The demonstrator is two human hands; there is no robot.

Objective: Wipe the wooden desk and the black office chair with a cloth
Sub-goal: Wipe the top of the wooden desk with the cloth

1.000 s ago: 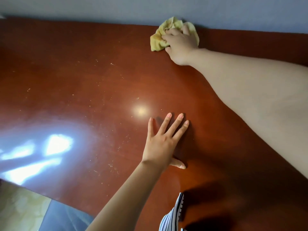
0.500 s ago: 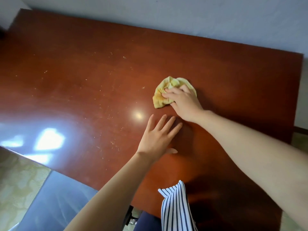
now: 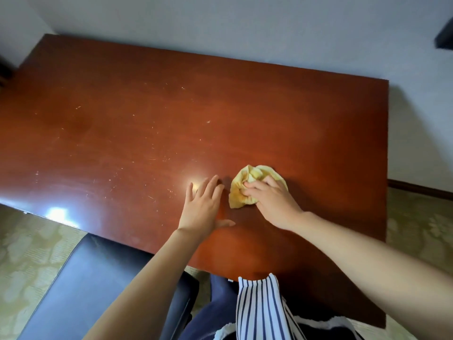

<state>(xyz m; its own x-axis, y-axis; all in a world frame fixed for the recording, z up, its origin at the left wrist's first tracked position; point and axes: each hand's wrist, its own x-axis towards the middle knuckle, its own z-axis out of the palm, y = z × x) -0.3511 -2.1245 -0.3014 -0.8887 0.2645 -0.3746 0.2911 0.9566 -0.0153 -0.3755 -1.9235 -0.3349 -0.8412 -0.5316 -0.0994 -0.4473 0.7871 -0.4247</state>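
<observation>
A reddish-brown wooden desk (image 3: 122,123) fills most of the view, its top flecked with pale specks and scratches. My right hand (image 3: 272,201) presses a crumpled yellow cloth (image 3: 247,182) onto the desk near the front middle. My left hand (image 3: 203,207) lies flat on the desk just left of the cloth, fingers apart, holding nothing. The black office chair (image 3: 93,285) stands at the lower left, its seat partly under the desk's front edge and partly hidden by my left forearm.
A pale wall (image 3: 245,28) runs behind the desk. Patterned light flooring (image 3: 416,229) shows to the right and lower left. A dark object (image 3: 445,36) juts in at the top right. My striped garment (image 3: 262,310) hangs at the desk's front edge.
My right hand has dragged the cloth from the desk's far edge back toward me, close to my left hand. The view has pulled back and the chair has come into sight.
</observation>
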